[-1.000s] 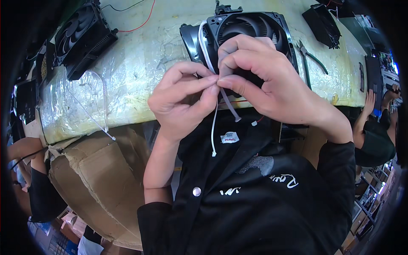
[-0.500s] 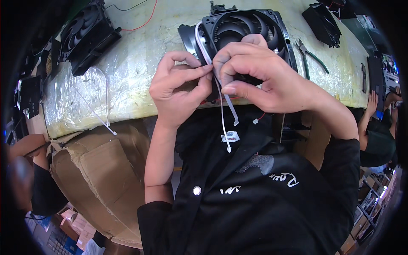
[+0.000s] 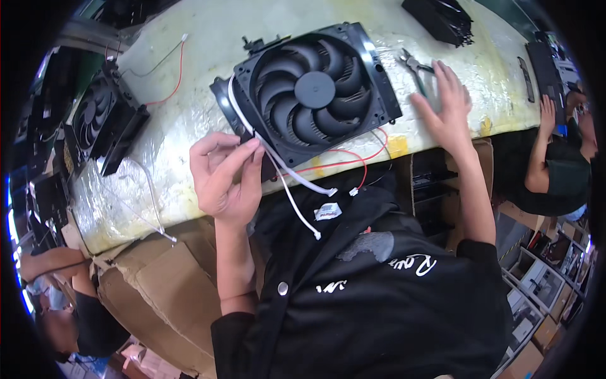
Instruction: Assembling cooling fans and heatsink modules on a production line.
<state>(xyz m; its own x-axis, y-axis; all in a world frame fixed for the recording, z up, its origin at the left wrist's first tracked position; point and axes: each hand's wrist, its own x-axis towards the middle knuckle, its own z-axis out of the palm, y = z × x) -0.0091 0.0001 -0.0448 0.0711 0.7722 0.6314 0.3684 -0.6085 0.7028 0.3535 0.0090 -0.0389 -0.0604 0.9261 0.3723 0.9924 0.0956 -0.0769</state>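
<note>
A black cooling fan (image 3: 315,90) in a square frame lies on the bench in front of me. White cables (image 3: 287,169) run down its left edge and hang over the bench's front, ending in small white connectors. The fingertips of my left hand (image 3: 224,177) are pinched on these cables at the fan's lower left corner, where a small dark piece shows between them. My right hand (image 3: 449,117) is open, fingers spread, by the green-handled cutting pliers (image 3: 416,71). Its fingertips reach one handle; whether they touch it I cannot tell.
Red wires (image 3: 360,161) with a white connector hang below the fan. Another black fan unit (image 3: 101,120) stands left, and a black finned part (image 3: 440,20) lies far right. Cardboard (image 3: 170,284) hangs below the bench's front edge. Other people's arms (image 3: 546,136) show at both sides.
My right hand has let go of the cables and moved right to the pliers, its fingers spreading. The left hand stays pinched at the cables. The view has shifted and the fan appears turned.
</note>
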